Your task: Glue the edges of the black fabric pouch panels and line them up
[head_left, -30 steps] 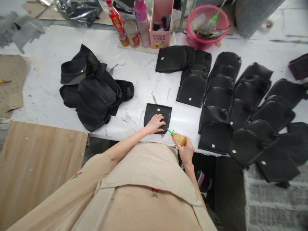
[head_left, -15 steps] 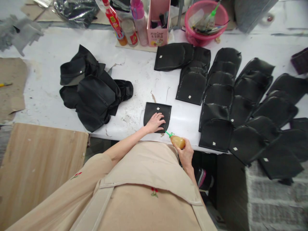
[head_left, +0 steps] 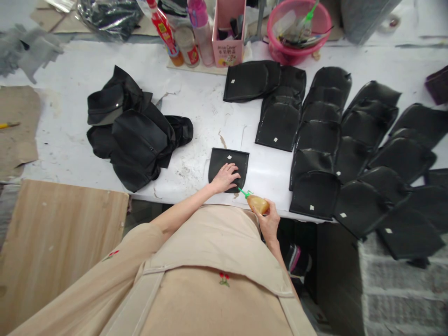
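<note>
A black piece with a small white mark lies flat near the front edge of the white table. My left hand rests on it with its fingers spread. My right hand is wrapped round a squeeze bottle of amber liquid. The bottle's thin green nozzle points left, its tip at the lower right edge of the black piece, close to my left fingertips.
Black crumpled pieces are heaped at the left. Overlapping rows of black pieces cover the right side. Bottles, a pink box and a pink basin stand at the back. A wooden board is at lower left.
The green nozzle tip has shifted very slightly up and left along the black piece's edge, with my right hand. My left hand stays on the piece.
</note>
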`<move>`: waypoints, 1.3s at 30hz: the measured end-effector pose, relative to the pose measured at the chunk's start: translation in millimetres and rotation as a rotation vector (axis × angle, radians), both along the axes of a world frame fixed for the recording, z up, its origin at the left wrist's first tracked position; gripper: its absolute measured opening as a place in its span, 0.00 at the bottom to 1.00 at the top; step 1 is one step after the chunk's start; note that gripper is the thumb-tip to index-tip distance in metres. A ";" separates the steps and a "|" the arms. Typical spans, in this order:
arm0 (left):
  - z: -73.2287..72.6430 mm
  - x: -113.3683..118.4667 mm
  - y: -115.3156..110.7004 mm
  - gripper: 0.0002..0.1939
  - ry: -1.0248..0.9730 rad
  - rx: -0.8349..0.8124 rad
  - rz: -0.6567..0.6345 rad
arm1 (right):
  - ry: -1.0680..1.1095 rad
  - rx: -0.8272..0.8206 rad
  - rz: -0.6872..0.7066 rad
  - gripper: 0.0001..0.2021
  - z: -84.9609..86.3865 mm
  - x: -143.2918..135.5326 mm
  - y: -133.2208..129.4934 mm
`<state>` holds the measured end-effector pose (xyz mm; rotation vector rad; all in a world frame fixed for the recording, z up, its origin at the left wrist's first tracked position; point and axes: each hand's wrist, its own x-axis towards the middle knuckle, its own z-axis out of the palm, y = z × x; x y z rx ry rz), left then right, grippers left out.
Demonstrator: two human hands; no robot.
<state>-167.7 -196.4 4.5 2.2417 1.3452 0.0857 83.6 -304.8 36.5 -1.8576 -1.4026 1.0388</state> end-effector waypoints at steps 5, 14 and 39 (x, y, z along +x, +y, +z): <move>2.4 -0.3 0.4 0.18 -0.005 -0.015 0.005 | -0.011 0.020 0.059 0.29 -4.7 -0.8 2.8; 1.1 -1.2 -0.1 0.17 0.013 0.031 -0.006 | -0.021 -0.025 0.106 0.31 0.4 16.1 3.4; -0.6 33.8 32.9 0.17 0.143 0.075 0.217 | -0.069 0.099 -0.181 0.30 -11.6 -5.9 9.6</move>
